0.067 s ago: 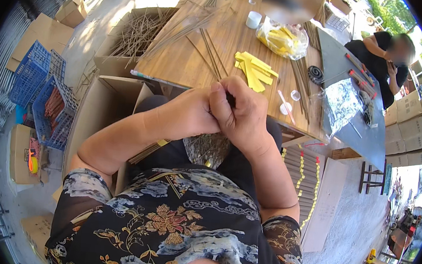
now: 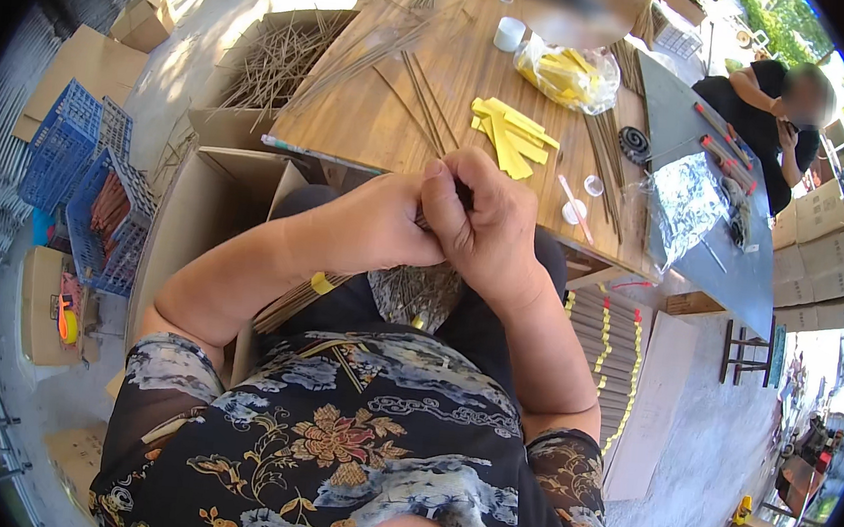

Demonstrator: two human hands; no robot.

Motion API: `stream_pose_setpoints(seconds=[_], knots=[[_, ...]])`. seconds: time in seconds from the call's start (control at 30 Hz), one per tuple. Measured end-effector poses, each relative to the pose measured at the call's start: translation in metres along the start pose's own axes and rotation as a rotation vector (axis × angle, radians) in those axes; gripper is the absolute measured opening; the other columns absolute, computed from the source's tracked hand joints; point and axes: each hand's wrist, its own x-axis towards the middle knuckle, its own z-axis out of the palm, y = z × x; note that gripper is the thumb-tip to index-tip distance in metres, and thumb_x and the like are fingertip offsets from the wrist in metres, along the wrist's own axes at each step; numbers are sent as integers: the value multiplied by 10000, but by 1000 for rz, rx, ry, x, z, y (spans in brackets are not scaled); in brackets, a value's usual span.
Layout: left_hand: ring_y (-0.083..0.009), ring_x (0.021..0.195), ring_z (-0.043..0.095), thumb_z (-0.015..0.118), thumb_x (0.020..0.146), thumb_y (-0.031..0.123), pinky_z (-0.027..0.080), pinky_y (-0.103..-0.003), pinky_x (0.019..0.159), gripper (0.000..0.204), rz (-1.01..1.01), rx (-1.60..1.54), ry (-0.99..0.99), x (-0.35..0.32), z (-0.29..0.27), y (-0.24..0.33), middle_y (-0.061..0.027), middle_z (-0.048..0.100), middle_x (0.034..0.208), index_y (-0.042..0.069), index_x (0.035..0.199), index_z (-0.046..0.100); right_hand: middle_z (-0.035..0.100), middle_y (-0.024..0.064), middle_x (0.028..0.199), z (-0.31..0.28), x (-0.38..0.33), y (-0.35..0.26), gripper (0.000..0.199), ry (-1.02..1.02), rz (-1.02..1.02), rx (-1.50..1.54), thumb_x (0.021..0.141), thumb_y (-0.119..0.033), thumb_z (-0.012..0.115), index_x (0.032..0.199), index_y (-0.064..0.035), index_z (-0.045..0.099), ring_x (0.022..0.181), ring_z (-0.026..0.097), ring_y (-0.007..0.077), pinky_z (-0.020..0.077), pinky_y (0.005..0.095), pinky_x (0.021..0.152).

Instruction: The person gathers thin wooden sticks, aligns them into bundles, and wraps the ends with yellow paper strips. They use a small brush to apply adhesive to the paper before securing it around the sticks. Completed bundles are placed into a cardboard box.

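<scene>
Over my lap, by the table's near edge, my left hand (image 2: pixel 386 210) and my right hand (image 2: pixel 486 219) press together, both with curled fingers. A bundle of thin brown sticks (image 2: pixel 290 304), ringed by a yellow band (image 2: pixel 320 283), slants out from beneath my left forearm; its other end runs up to my hands, where a little brown shows between them. My left hand is closed on this bundle. The right thumb and fingers are pinched, and what they hold is hidden. Just beyond my knuckles, several loose sticks (image 2: pixel 426 98) lie on the wooden table (image 2: pixel 353 132).
Yellow strips (image 2: pixel 508 136) lie near a plastic bag of more strips (image 2: pixel 569 76) and a white jar (image 2: pixel 508 34). At left stand a carton of sticks (image 2: pixel 279 65) and blue crates (image 2: pixel 104 226). Banded bundles (image 2: pixel 599 359) are lined up at right. A co-worker (image 2: pixel 766 113) sits beyond the grey table.
The bundle under my left forearm has shifted slightly, and more of its yellow band shows. My hands stay together in nearly the same place.
</scene>
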Motion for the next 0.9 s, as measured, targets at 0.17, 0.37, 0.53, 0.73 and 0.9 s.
stream_pose_setpoints(seconds=[0.17,0.37,0.53,0.73,0.9], knots=[[-65,511,413,502,800,121,367,-200,476,209,-357,-722,-91,-9,-6,-7,-31,470,673,32,988,485,563,151,592,1,-5,6,183,-77,273,87,809,-200,561,749,-27,551,560,580,324,452,357,496],[-56,489,388,440,905,309,343,-173,461,296,-268,-725,-66,-15,0,-17,-32,452,690,27,992,467,566,168,603,9,-2,15,259,-170,375,199,848,-258,511,785,-11,552,588,591,289,455,334,535],[-47,469,376,403,921,351,340,-165,448,316,-284,-835,-49,-20,-9,-23,-20,449,667,48,985,460,542,12,711,-8,10,10,341,-325,589,721,879,-319,520,957,14,508,656,510,66,416,194,571],[-38,478,377,395,924,357,343,-165,447,289,-270,-955,-41,-18,-13,-29,-2,444,660,75,929,456,576,18,803,8,-8,32,356,-355,448,909,805,-141,636,1083,21,484,729,524,53,424,191,640],[-32,478,369,375,925,383,335,-162,442,316,-255,-802,12,-21,-9,-32,-1,439,659,76,933,446,587,21,855,8,-7,37,302,-384,467,936,793,-85,636,1053,18,522,768,537,62,435,192,677]])
